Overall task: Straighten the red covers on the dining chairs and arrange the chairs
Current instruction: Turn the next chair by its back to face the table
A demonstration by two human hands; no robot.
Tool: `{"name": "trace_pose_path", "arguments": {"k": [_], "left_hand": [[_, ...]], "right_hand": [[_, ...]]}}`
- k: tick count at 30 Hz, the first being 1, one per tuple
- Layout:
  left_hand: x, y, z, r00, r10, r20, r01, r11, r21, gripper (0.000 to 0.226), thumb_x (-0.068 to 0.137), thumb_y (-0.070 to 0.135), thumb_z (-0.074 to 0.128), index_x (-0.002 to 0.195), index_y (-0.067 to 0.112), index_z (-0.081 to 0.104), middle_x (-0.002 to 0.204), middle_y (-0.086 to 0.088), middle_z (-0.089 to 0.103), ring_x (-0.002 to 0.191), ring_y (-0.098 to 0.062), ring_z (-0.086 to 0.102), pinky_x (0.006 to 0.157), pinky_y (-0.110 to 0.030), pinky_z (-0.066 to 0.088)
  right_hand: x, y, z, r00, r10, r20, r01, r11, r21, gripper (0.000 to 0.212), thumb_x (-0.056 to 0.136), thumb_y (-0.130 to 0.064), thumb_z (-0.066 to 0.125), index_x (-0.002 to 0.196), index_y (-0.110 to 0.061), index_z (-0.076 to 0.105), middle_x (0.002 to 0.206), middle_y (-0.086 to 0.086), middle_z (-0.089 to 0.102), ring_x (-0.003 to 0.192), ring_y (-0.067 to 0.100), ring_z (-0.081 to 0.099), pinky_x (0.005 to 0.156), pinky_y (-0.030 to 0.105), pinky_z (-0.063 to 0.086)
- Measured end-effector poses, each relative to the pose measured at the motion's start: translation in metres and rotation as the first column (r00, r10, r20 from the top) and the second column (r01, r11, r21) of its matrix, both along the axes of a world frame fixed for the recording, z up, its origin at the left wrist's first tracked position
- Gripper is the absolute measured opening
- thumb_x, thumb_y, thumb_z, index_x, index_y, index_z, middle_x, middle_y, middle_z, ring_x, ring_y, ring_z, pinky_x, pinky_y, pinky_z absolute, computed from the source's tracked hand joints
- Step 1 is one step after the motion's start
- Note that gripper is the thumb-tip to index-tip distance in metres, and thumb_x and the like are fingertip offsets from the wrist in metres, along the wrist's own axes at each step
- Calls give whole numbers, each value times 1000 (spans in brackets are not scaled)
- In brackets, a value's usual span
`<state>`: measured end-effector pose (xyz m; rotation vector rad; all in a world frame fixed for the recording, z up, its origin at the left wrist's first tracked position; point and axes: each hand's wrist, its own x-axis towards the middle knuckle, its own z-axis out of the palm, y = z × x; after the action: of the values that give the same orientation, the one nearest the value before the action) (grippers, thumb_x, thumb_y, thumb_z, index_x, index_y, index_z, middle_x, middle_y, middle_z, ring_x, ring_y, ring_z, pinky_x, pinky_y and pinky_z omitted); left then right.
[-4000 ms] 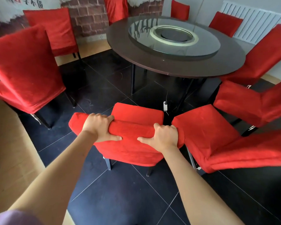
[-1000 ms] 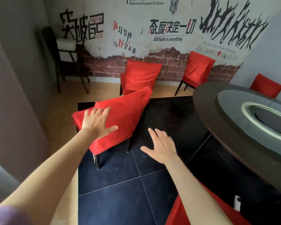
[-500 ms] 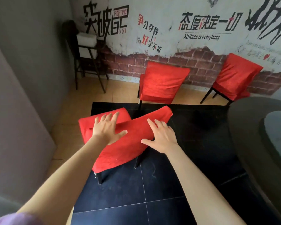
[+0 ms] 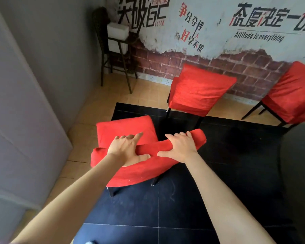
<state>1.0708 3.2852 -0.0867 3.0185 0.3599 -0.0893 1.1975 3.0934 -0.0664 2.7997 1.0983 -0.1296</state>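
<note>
The nearest red-covered chair [image 4: 124,125] stands on the black floor tiles with its backrest towards me. My left hand [image 4: 127,148] grips the top of the backrest near its left end, fingers over the far side and thumb on the near side. My right hand [image 4: 180,147] holds the same top edge further right in the same way. The red cover [image 4: 144,171] hangs down the back of the chair to a curved hem, and two dark legs show beneath it.
Two more red-covered chairs [image 4: 199,92] [image 4: 292,92] stand by the brick-pattern wall. A dark metal stand [image 4: 116,50] carrying a white box fills the far left corner. A grey wall [image 4: 25,85] runs close on the left. The dark table edge [image 4: 301,155] lies at the right.
I turned from the chair at the table towards this one. Both hands, open and reaching half a second ago, have come down onto the top of its backrest and taken hold.
</note>
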Motion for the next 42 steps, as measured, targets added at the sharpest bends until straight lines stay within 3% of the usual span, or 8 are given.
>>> {"name": "trace_pose_path", "arguments": {"k": [12, 19, 23, 30, 37, 42], "left_hand": [[-21, 3, 0, 1000, -26, 0, 26, 999, -30, 98, 72, 88, 35, 150, 32, 19, 98, 0, 67, 92, -24, 66, 65, -31, 41], [-53, 22, 2, 986, -149, -69, 150, 989, 11, 108, 60, 96, 23, 148, 34, 25, 64, 9, 50, 81, -22, 67, 54, -29, 40], [-73, 40, -4, 970, -239, -33, 241, 967, 80, 110, 58, 97, 19, 147, 34, 30, 82, 4, 66, 84, -21, 67, 53, -29, 38], [-101, 71, -8, 919, -393, 10, 390, 914, 112, 112, 53, 98, 18, 140, 34, 42, 90, 3, 69, 89, -21, 66, 59, -29, 37], [-137, 97, -9, 862, -506, 9, 502, 857, 113, 106, 51, 98, 19, 129, 35, 52, 85, 7, 68, 84, -17, 65, 58, -28, 37], [-155, 110, -12, 827, -562, 20, 557, 823, 111, 90, 51, 98, 21, 99, 35, 61, 75, 9, 65, 70, -15, 61, 58, -29, 42]], "right_hand": [[-33, -2, -6, 993, -118, 3, 117, 993, 27, 99, 65, -91, 35, 139, -26, 47, 128, 5, 59, 125, 25, 45, 112, 48, 18], [-112, -8, -10, 949, -315, 36, 312, 947, 74, 101, 61, -92, 30, 135, -26, 51, 120, 4, 63, 120, 25, 48, 109, 49, 21], [-164, 0, -11, 895, -442, 55, 436, 894, 102, 104, 56, -93, 21, 127, -26, 55, 111, 2, 65, 114, 24, 51, 104, 48, 25], [-246, 25, -21, 797, -588, 136, 569, 808, 157, 106, 56, -93, 12, 119, -23, 60, 99, 3, 68, 102, 26, 57, 94, 46, 30], [-316, 50, -22, 750, -646, 140, 625, 762, 167, 92, 64, -90, 27, 108, -19, 64, 93, 5, 69, 97, 28, 58, 87, 44, 33], [-342, 64, -19, 727, -677, 112, 667, 736, 118, 87, 64, -91, 36, 101, -18, 65, 95, 3, 68, 98, 27, 58, 86, 43, 33]]}}
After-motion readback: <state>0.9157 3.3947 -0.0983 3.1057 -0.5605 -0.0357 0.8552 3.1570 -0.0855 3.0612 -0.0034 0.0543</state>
